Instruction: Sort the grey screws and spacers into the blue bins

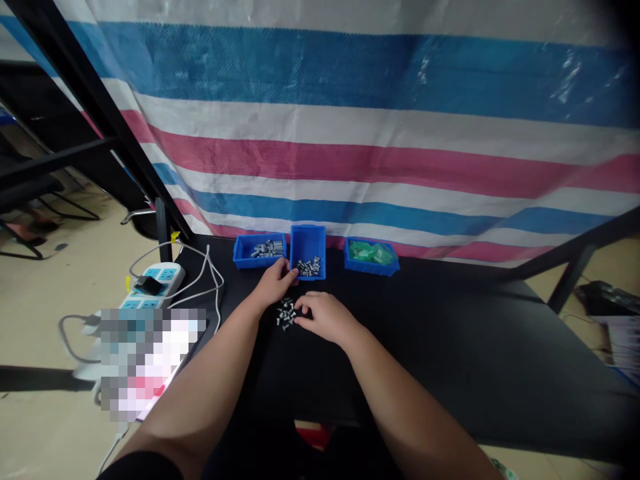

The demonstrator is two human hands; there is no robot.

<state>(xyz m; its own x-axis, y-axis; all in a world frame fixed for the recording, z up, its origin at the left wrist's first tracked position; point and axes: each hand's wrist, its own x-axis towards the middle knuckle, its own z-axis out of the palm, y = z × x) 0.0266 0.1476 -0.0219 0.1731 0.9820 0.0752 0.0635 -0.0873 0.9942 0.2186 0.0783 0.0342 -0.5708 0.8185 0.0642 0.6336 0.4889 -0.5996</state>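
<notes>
"Screws, where are they lying?"

"Loose in a small heap on the black table, between the two hands and just in front of the middle bin."

"And the right hand?"

"At the heap's right edge, palm down. Thumb and forefinger stand a little apart, a narrow gap between them, with their tips right by the screws. I can't tell whether the curled fingers hide one."

"What about the left hand?"

"Beyond the heap, at the near left corner of the middle bin. Its fingertips seem to touch the bin there; whether they grip it or hold anything, I can't tell."

"Anything in that bin?"

"Small metal parts, gathered at the near end; the far end shows bare blue floor."

"And its neighbours?"

"Left bin, set crosswise just beside it, has silvery pieces, mostly toward its right side. Right bin stands apart, with green bags inside."

"Further left?"

"A white power strip with a black plug in it, and pale cables looping onto the table. Behind everything hangs a striped sheet."
</notes>
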